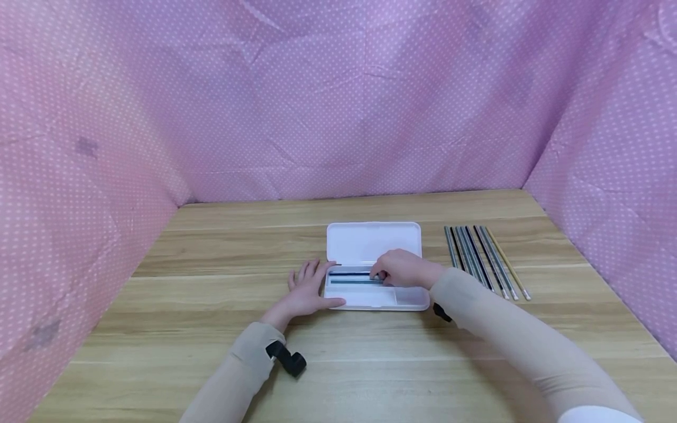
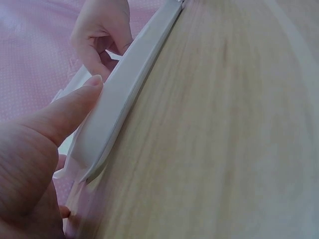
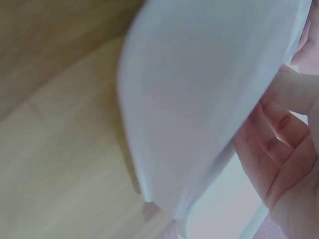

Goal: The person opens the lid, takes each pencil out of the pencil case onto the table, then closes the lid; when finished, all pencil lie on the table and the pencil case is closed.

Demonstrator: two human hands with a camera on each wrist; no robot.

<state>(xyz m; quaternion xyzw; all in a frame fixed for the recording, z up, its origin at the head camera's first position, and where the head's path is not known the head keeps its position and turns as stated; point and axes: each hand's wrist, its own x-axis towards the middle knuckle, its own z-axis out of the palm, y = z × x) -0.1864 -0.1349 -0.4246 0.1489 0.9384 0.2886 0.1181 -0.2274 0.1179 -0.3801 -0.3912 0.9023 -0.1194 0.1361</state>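
Observation:
A white plastic pencil case [image 1: 365,298] lies with its lid [image 1: 372,242] folded back on the wooden table. Inside its tray, dark and grey-green pencils [image 1: 355,282] lie lengthwise. My left hand [image 1: 305,295] spans the case's left end, thumb straight on the front rim and forefinger at the back corner, the other fingers spread. My right hand [image 1: 404,269] reaches down into the tray with bent fingers and thumb, pinching a pencil near its right end. In the right wrist view the case wall [image 3: 199,99] hides those fingertips.
To the right of the case, several dark and grey-green pencils [image 1: 478,258] lie side by side, with one yellow pencil [image 1: 509,264] at the right of the row. Pink dotted cloth [image 1: 338,117] hangs behind the table [image 1: 238,247] and at both sides.

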